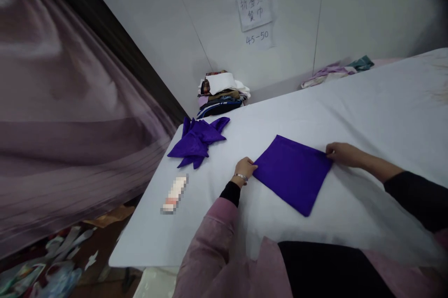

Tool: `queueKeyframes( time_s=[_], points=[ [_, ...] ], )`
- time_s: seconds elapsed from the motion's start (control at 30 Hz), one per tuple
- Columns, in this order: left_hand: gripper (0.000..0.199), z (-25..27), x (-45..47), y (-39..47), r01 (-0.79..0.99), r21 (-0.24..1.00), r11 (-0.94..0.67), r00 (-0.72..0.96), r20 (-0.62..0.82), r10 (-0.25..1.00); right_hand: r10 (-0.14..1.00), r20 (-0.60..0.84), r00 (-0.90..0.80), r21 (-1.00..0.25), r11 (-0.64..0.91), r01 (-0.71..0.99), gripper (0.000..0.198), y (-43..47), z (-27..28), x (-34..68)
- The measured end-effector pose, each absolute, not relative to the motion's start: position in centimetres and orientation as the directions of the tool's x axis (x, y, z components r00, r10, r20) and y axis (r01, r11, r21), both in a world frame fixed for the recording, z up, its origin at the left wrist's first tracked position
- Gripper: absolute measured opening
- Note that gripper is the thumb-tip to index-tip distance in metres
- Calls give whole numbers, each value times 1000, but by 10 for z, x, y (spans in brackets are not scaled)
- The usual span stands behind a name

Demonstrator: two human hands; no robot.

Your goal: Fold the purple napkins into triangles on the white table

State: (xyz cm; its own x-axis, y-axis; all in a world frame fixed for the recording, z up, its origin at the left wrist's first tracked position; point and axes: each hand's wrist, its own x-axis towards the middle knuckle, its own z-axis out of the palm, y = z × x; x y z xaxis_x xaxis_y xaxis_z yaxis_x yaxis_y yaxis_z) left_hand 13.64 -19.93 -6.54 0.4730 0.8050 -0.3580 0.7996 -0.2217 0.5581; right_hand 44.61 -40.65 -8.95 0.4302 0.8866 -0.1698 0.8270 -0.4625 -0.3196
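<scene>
A purple cloth napkin (292, 174), folded into a square, lies flat on the white-covered table (154, 237) with one corner toward me. My left hand (245, 168), with a silver bracelet at the wrist, pinches its left corner. At the opposite corner, my right hand (341, 154) has its fingers closed on the cloth. To the left rests a heap of purple napkins (198, 142) with pointed folds. Nearer to me than that heap is a small pixelated rectangular item (175, 194) whose kind I cannot make out.
A stack of folded clothes (222, 93) stands at the table's back edge by the wall. Farther right lie lilac and green cloths (336, 72). Handwritten paper signs (256, 9) hang on the wall. A mauve curtain (70, 116) drapes along the left, with bags (56, 274) on the floor below.
</scene>
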Motion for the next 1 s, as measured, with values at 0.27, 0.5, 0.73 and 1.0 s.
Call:
queueKeyframes(
  time_s=[0.27,0.5,0.73,1.0],
  points=[
    [13,-83,119,-247,679,712,-180,607,-407,683,877,229,423,-306,-348,886,38,-352,-86,462],
    [15,-83,137,-205,629,690,-358,600,-138,788,987,161,-20,-404,84,911,50,-391,-104,312],
    [12,-80,159,-201,610,643,-463,651,-74,756,983,178,-44,-372,109,922,47,-425,-113,272],
    [33,-81,97,-240,658,691,-300,625,-279,729,974,222,49,-361,36,932,27,-398,-92,244]
  ],
)
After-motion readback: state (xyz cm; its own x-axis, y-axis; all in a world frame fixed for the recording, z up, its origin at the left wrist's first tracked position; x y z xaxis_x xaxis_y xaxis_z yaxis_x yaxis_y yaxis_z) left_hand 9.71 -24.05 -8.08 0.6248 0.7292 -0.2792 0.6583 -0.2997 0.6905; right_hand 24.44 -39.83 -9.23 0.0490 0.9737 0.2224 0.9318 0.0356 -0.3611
